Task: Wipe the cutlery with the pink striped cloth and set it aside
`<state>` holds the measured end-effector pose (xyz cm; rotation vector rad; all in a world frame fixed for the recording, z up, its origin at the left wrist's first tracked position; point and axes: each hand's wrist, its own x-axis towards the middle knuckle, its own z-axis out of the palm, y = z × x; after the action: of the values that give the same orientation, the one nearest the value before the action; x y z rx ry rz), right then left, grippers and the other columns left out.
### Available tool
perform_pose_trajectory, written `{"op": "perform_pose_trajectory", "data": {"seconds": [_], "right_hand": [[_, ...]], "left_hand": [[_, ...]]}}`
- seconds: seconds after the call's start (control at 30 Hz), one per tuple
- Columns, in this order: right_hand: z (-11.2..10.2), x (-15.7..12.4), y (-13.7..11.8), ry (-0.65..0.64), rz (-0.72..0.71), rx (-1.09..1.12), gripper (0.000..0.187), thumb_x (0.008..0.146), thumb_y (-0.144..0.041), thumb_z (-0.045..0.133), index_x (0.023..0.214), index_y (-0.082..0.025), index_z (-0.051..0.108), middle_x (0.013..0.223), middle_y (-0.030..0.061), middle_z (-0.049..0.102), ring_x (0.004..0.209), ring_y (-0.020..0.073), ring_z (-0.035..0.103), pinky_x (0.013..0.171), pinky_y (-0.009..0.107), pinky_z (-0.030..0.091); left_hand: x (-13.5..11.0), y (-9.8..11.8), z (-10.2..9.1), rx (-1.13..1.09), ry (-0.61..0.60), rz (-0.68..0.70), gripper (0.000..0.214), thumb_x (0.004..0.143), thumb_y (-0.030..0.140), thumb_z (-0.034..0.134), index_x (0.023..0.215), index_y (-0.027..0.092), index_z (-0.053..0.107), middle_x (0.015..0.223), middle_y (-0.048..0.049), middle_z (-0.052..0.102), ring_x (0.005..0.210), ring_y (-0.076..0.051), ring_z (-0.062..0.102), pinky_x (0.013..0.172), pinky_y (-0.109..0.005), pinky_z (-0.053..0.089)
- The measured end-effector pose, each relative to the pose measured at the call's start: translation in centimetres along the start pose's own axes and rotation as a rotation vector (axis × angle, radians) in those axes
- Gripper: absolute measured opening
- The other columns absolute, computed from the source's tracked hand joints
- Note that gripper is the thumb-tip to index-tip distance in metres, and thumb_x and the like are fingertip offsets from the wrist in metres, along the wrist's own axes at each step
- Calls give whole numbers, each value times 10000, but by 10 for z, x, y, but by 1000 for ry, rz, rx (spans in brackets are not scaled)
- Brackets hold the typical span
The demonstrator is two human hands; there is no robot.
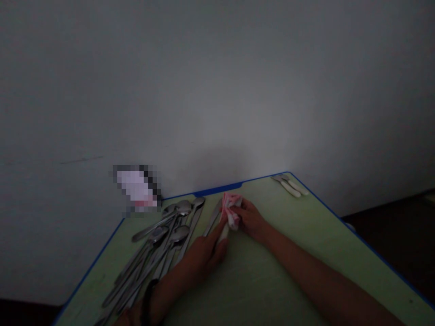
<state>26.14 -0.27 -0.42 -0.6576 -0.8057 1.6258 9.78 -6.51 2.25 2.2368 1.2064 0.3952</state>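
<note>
A pink and white cloth (232,204) is bunched in my right hand (250,219), whose fingers are closed on it. My left hand (207,249) grips the pale handle of a white-handled utensil (223,234); its far end is covered by the cloth, so its kind does not show. Both hands meet over the middle of the table. Just left of the cloth, a flat metal piece of cutlery (212,218) lies on the tabletop, partly hidden by my left hand. Beside my left forearm is a loose pile of metal spoons (179,234), handles pointing mostly towards me.
Two white-handled pieces of cutlery (290,186) lie at the table's far right corner. A blurred-out phone-like object (136,185) leans on the wall at the back left. The green table (272,280) has a blue edge and stands against a grey wall (217,90).
</note>
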Motion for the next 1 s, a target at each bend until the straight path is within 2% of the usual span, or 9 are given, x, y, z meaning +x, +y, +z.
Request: {"op": "perform_pose_trajectory", "data": {"seconds": [0.17,0.37,0.5,0.63,0.8,1.0], "right_hand": [[-4,0,2,12,24,-56,196,643,-235,656,827,-198,601,609,-29,595,554,111,529,557,248,421],[-7,5,4,28,51,-7,175,620,-188,592,794,-194,603,618,-11,612,568,135,544,557,266,425],[-6,8,2,39,27,46,153,647,-253,569,781,-193,611,657,-1,616,600,141,547,573,272,431],[-2,4,-1,14,5,12,233,680,-358,638,836,-185,624,666,9,617,666,155,561,611,272,431],[-1,-1,-2,21,-25,-93,343,678,-474,676,810,-163,620,674,24,620,623,143,540,588,272,414],[-4,1,1,16,-57,-206,339,674,-453,692,835,-162,623,745,43,644,646,147,562,606,276,424]], "left_hand": [[-1,3,0,64,5,22,594,940,365,306,1466,174,107,579,26,551,501,-132,515,525,-213,378],[-2,8,-4,-224,31,1,568,947,361,300,1463,191,135,660,17,564,585,-128,505,583,-224,405],[0,9,-6,-310,43,-36,560,940,366,320,1452,184,183,654,27,522,577,-121,474,561,-219,390],[1,11,-6,-322,50,-46,549,938,376,326,1441,182,223,663,21,521,592,-130,477,579,-230,395],[0,10,-4,-294,51,-49,539,937,390,328,1432,191,249,651,19,531,579,-135,478,563,-233,384],[0,8,-3,-283,30,-56,521,940,382,325,1415,181,255,668,33,538,593,-119,480,584,-227,386]]}}
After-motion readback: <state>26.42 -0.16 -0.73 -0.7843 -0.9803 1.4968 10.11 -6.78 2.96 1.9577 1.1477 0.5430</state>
